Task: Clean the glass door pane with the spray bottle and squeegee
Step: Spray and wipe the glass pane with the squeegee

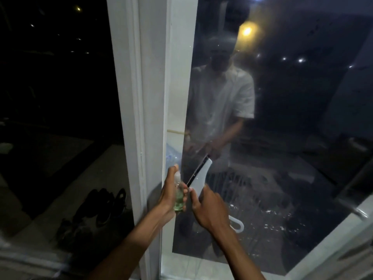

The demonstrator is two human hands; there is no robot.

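head view: left hand [171,196] grips light, slippery spray bottle [179,197] beside glass pane [282,128]; right hand [210,209] fingers wrap stiff squeegee [199,176] handle.

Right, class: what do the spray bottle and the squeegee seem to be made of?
Spray bottle: clear plastic, probably; greenish liquid shows through it. Squeegee: smooth white plastic body, seemingly, with a dark blade edge, likely rubber.
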